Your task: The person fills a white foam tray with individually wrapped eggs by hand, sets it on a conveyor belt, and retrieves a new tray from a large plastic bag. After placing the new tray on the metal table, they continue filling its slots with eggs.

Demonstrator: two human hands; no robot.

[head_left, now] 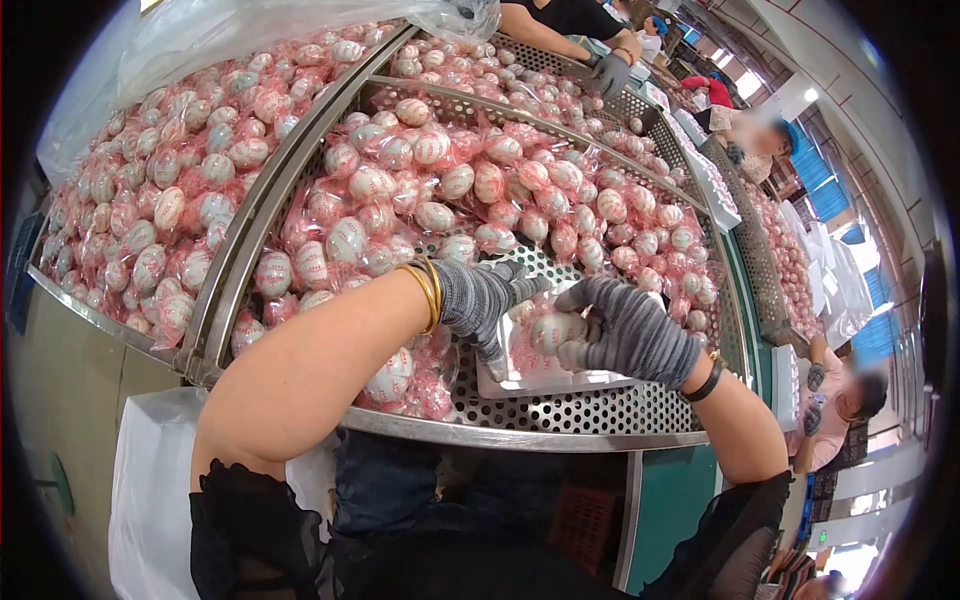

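Observation:
My left hand (482, 300), in a grey striped knit glove, is open above the metal tray, its fingers stretched toward the right and its thumb pointing down. My right hand (635, 332), in a matching glove, has its fingers closed around an egg in printed plastic wrap (553, 333). Below both hands a white plastic tray (510, 385) lies on the perforated metal surface (590, 412), with at least one more wrapped egg partly hidden in it. Heaped wrapped eggs (430, 180) in red-printed film lie just beyond my hands.
A metal divider (270, 190) separates my bin from another heap of wrapped eggs (150, 210) at left. Co-workers stand across and along the line; one gloved hand (610, 75) rests at the far bin. White trays (715, 185) line the green conveyor (738, 290) at right.

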